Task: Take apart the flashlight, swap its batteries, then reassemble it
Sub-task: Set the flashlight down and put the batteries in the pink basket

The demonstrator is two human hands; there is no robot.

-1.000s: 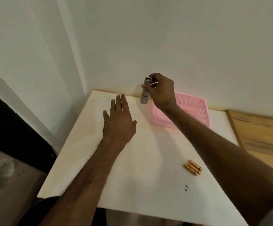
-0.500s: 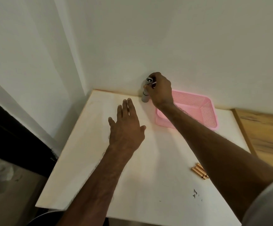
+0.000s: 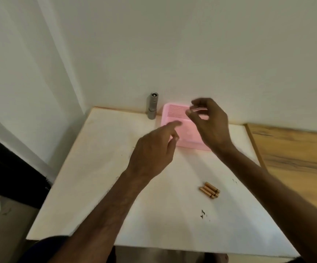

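The silver flashlight (image 3: pixel 152 106) stands upright by itself at the back of the white table (image 3: pixel 100 168), against the wall, with no hand on it. My right hand (image 3: pixel 209 126) hovers over the pink basket (image 3: pixel 172 112), to the right of the flashlight; its fingers are loosely curled, thumb and forefinger close, and I see nothing in them. My left hand (image 3: pixel 153 150) floats above the table's middle, blurred by motion, fingers apart, forefinger stretched toward the basket. Three gold-coloured batteries (image 3: pixel 209 190) lie side by side near my right forearm.
The basket sits at the back of the table, partly hidden by both hands. A wooden surface (image 3: pixel 294 154) adjoins the table on the right. Walls close the back and left. Small dark specks (image 3: pixel 203 214) mark the tabletop near the front.
My right hand has let go of the flashlight, which now stands alone by the wall, and moved right over the basket. My left hand has lifted and shifted right toward it.
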